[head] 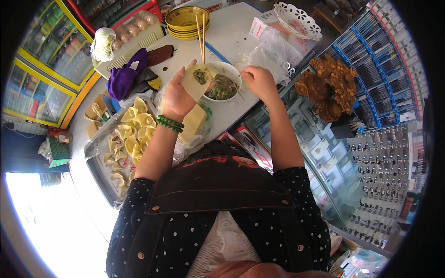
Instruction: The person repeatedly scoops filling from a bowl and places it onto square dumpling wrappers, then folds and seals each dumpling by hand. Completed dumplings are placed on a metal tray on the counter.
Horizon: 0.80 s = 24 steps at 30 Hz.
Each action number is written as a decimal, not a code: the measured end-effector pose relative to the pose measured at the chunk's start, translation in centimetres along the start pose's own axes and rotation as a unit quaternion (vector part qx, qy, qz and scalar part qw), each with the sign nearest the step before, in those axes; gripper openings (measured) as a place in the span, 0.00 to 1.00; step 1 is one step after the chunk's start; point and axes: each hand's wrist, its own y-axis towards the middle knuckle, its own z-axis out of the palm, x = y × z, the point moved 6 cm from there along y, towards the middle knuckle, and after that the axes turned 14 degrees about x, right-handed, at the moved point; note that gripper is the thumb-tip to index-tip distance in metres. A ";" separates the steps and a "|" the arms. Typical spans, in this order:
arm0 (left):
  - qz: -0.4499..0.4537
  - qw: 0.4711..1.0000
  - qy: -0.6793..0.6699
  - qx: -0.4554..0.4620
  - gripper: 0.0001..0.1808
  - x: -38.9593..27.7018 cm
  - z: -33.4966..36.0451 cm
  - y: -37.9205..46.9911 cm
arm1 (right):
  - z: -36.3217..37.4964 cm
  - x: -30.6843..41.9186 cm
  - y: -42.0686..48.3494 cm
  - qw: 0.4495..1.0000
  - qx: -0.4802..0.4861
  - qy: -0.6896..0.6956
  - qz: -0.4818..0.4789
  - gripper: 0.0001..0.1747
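My left hand (179,93) holds a pale yellow dough wrapper (197,83) nearly flat across its fingers, with a small mound of green minced filling (200,76) on it. Just right of it, a white bowl (238,74) contains more green filling (220,88), and a thin utensil handle (240,95) leans over its rim. At the bowl's right side is my right hand (258,81), its fingers curled and nothing visible in them. A pair of chopsticks (201,38) points away beyond the wrapper. Beneath my left wrist lies a stack of square wrappers (191,121).
A tray (100,180) with folded dumplings (135,128) stands at the left. Farther back are yellow bowls (187,21), eggs (134,29) and a purple cloth (127,78). A plastic bag (269,52), a white basket (299,21) and a glass display counter (323,166) are at the right.
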 end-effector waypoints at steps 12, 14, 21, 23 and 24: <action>-0.029 0.981 -0.183 0.058 0.30 2.2 0.5 0.3 | 4.1 -1.8 -2.6 0.984 -0.050 0.156 -0.065 0.13; -0.032 0.984 -0.169 0.050 0.27 2.1 0.3 0.1 | 3.4 -0.7 -1.9 0.986 -0.059 0.090 -0.127 0.11; -0.027 0.999 -0.008 -0.042 0.21 1.2 -1.7 -0.8 | 3.1 0.8 1.7 0.978 -0.110 0.071 -0.164 0.09; -0.032 0.999 0.010 -0.036 0.22 1.0 -1.9 -0.9 | 3.6 0.8 2.0 0.983 -0.092 0.049 -0.154 0.09; -0.034 0.999 0.023 -0.034 0.22 0.8 -2.0 -0.9 | 3.9 0.3 2.3 0.992 -0.065 0.038 -0.106 0.09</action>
